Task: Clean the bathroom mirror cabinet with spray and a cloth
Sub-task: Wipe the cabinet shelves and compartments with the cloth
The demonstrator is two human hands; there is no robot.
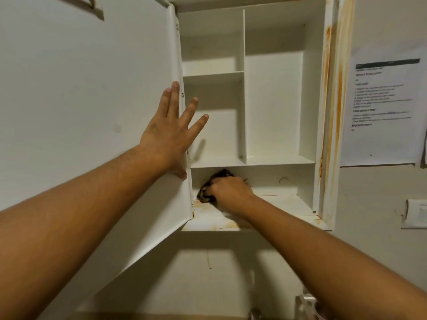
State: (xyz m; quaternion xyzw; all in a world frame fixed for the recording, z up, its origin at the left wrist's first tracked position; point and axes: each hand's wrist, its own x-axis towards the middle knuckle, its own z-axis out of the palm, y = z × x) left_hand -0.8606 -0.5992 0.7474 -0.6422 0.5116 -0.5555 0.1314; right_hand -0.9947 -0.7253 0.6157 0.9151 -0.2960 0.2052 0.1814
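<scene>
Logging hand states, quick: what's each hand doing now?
Left hand: open, flat against the door.
Right hand: grips the cloth on the bottom shelf.

- The open white cabinet door (92, 88) blocks the left side, the left hand (169, 132) flat on its edge.
- On the stained white bottom shelf (288, 202), the right hand (228, 192) and dark crumpled cloth (205, 195) fill the left; the right lies free.
- A white vertical divider (244, 88) bounds the tall right compartment (273, 100).

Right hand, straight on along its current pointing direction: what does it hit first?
The right hand points left and inward along the bottom shelf, its cloth leading. First contact is likely the cabinet's left wall near the back corner; depth is unclear, so possibly the back wall.
</scene>
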